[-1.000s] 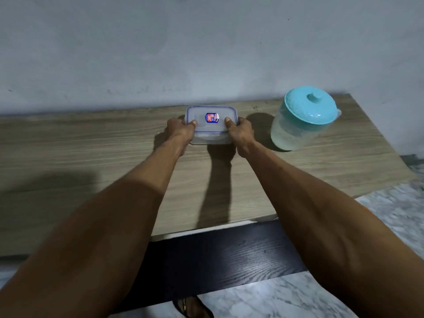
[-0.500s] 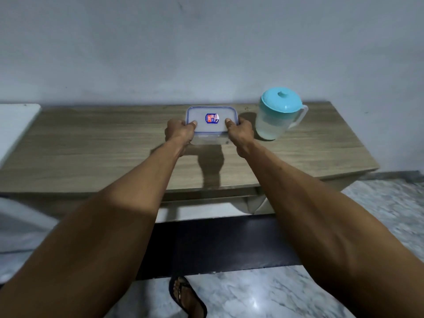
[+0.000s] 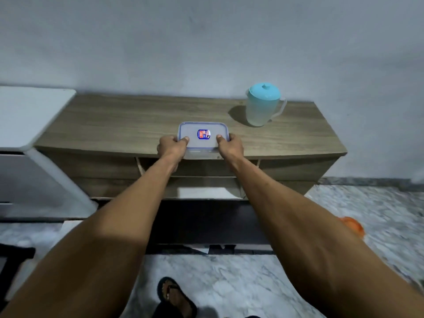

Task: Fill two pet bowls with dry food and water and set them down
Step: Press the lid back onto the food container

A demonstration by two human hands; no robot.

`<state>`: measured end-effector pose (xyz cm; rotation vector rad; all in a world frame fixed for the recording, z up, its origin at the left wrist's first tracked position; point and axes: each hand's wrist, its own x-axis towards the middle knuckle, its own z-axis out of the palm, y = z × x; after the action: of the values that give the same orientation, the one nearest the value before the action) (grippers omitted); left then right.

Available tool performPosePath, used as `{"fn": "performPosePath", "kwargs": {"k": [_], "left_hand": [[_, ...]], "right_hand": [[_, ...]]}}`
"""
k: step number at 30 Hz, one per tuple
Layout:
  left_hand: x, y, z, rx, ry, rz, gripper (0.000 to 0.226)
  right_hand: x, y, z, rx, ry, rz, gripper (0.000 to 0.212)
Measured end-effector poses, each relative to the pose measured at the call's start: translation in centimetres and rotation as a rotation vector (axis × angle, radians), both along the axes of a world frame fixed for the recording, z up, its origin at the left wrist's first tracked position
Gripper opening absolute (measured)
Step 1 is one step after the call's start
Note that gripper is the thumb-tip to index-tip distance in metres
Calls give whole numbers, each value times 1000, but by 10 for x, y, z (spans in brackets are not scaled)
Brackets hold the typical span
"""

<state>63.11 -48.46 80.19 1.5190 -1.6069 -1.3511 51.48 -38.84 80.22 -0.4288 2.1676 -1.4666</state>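
Observation:
A clear rectangular food container [image 3: 203, 134] with a blue-edged lid and a small sticker is held over the front edge of the wooden cabinet [image 3: 128, 125]. My left hand [image 3: 171, 146] grips its left end, thumb on the lid. My right hand [image 3: 230, 146] grips its right end the same way. A translucent jug [image 3: 263, 106] with a turquoise lid stands at the back right of the cabinet top, apart from both hands. An orange object [image 3: 352, 227] lies on the floor at the right, partly hidden by my right forearm.
A white appliance [image 3: 29, 115] stands left of the cabinet. A dark low bench [image 3: 202, 221] sits in front of the cabinet. Marble floor [image 3: 378, 212] spreads to the right. My foot in a sandal [image 3: 175, 297] is at the bottom.
Both hands have drawn the container from the back of the cabinet top toward its front edge. The view has pulled back, showing the white appliance, the floor and the orange object.

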Motion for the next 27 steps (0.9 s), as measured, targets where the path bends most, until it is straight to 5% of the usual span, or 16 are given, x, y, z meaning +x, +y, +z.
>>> {"fn": "performPosePath", "kwargs": {"k": [13,27], "left_hand": [[79,-4,-109,121,-65,3,11],[46,-141,-284,80,85,-63,68]], "right_hand": [[75,-15,-113,77,-99,4,32],[42,-151,-271,88,-46,-29,29]]}}
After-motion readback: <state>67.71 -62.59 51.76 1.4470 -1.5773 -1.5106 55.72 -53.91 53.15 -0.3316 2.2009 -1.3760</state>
